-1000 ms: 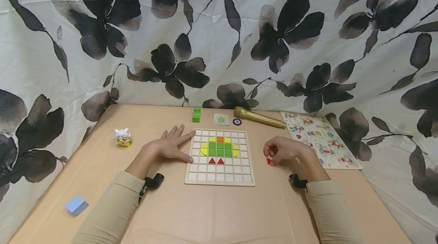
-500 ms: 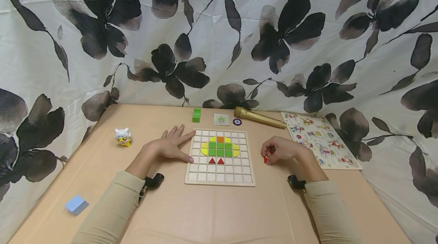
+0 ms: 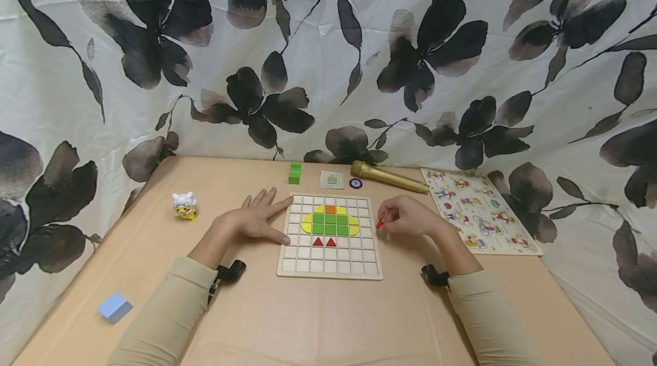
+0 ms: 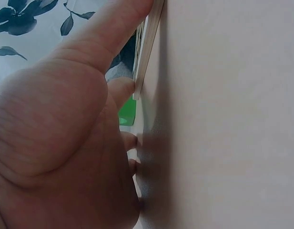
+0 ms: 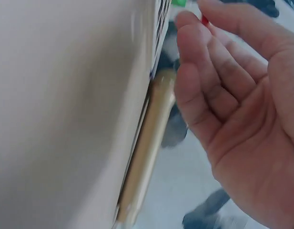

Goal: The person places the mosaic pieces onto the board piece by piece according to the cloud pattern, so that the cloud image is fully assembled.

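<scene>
A small red tile (image 3: 380, 223) is pinched between thumb and fingers of my right hand (image 3: 408, 216), just off the right edge of the grid board (image 3: 328, 268); the right wrist view shows only a sliver of red. My left hand (image 3: 256, 218) lies spread on the table, its thumb and a fingertip touching the board's left edge. On the board are green square tiles (image 3: 336, 224), an orange tile (image 3: 331, 209), yellow rounded tiles (image 3: 305, 223) and two red triangle tiles (image 3: 331, 242) below them.
Behind the board stand green blocks (image 3: 294, 173), a pattern card (image 3: 331, 179), a dark round token (image 3: 356, 183) and a gold microphone (image 3: 390, 176). A picture board (image 3: 477, 212) lies at right. A toy figure (image 3: 184, 206) and a blue block (image 3: 115, 308) are at left.
My right hand has picked the red tile up from the table and carried it left toward the board. The left hand has stayed in place.
</scene>
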